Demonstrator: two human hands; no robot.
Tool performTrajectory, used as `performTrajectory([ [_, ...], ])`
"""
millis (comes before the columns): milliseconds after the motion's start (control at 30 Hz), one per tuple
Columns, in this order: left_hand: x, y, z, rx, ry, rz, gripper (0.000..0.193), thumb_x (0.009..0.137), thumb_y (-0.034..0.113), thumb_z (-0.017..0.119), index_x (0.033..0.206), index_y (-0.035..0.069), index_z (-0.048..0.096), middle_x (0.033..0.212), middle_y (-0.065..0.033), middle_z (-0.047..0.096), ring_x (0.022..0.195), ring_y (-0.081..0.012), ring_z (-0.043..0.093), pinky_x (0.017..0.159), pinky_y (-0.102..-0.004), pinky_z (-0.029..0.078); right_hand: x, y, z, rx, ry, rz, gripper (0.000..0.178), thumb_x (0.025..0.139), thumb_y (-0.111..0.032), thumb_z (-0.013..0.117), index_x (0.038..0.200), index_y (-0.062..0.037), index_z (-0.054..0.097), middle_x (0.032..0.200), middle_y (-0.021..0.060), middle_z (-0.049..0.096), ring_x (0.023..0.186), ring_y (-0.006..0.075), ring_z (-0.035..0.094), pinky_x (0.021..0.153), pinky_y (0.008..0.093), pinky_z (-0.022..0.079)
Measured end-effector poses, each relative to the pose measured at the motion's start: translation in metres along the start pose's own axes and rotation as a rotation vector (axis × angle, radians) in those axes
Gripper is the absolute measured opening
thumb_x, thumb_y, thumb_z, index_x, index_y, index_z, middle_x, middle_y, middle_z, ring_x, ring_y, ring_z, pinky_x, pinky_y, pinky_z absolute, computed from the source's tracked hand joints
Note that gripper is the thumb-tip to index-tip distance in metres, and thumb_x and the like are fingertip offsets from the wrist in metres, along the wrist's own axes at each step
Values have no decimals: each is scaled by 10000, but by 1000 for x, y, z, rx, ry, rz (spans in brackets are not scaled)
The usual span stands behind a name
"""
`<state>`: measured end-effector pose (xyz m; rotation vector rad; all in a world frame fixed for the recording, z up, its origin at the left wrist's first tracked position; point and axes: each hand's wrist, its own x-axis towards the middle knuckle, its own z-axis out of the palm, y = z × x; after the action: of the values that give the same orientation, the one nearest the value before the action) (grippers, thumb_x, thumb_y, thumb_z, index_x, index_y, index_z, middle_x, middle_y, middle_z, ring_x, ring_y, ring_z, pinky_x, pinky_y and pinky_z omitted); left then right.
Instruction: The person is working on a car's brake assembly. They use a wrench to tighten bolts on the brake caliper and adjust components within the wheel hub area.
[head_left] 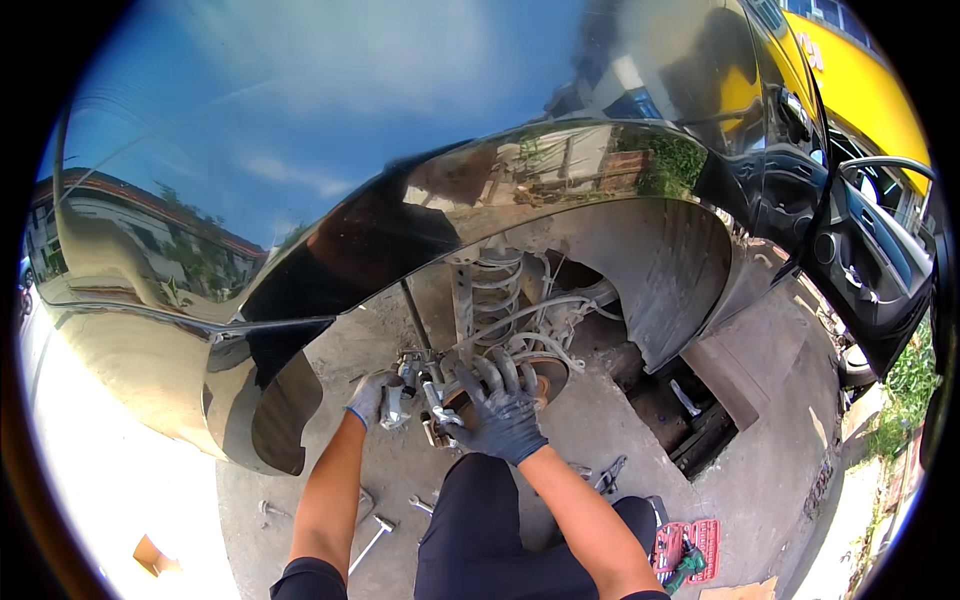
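Observation:
My left hand (372, 397), in a grey work glove, is closed at the edge of a silvery metal brake part (396, 408), which looks like a caliper. Its fingertips are partly hidden. My right hand (503, 412), in a dark grey glove, lies with its fingers spread over the brake disc (553, 372) and covers much of it. Between the hands, a metal bracket (437, 402) stands at the disc's left side. Behind the disc, the coil spring (500, 285) rises into the wheel arch of a dark, shiny car (380, 215).
A ratchet-type wrench (372, 543) and a spanner (420, 504) lie on the concrete by my left forearm. Near my right knee sits a red tool case (704, 548) with a green tool (686, 568). A floor pit (680, 410) opens at right, below an open car door (870, 250).

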<state>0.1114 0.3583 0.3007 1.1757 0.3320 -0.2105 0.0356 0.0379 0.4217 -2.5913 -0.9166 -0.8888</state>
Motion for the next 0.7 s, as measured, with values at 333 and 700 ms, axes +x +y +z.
performTrajectory([
  [333,72,-88,-21,-3,-222,145,536,1053,176,698,1571,58,626,1412,-153,764,1211,-350,774,1073,-505,640,-8,24,4,155,28,5,947,829,-613,849,1656,-233,584,1688,125,502,1650,382,354,1314,697,202],
  [700,107,-200,-80,-7,-78,53,595,1105,305,728,1605,45,535,1502,-160,666,1401,-338,635,1186,-556,568,-123,74,-42,470,169,26,882,869,-394,798,1661,-111,531,1705,209,495,1625,432,423,1343,621,317],
])
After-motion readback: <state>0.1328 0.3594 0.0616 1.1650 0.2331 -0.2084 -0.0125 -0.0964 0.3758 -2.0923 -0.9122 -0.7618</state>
